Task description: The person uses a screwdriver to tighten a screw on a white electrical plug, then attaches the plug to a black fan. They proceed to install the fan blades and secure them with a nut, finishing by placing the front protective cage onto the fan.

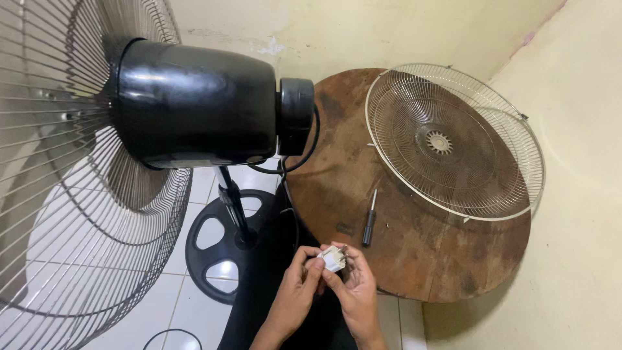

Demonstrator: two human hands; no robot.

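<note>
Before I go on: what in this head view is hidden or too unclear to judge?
- Small white part: mostly covered by the fingers of the left hand and right hand; its details are too small.
- Fan guard: cut off by the left edge.
- Screwdriver tip: too small to tell its type.
- Fan base: partly behind the dark clothing.

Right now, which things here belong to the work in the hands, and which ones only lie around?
In the work:
- small white plug, held between left hand and right hand
- black cord running from the standing fan

Lying about:
- screwdriver, untouched on the round wooden table
- loose wire fan guard, resting on the table near the wall
</note>
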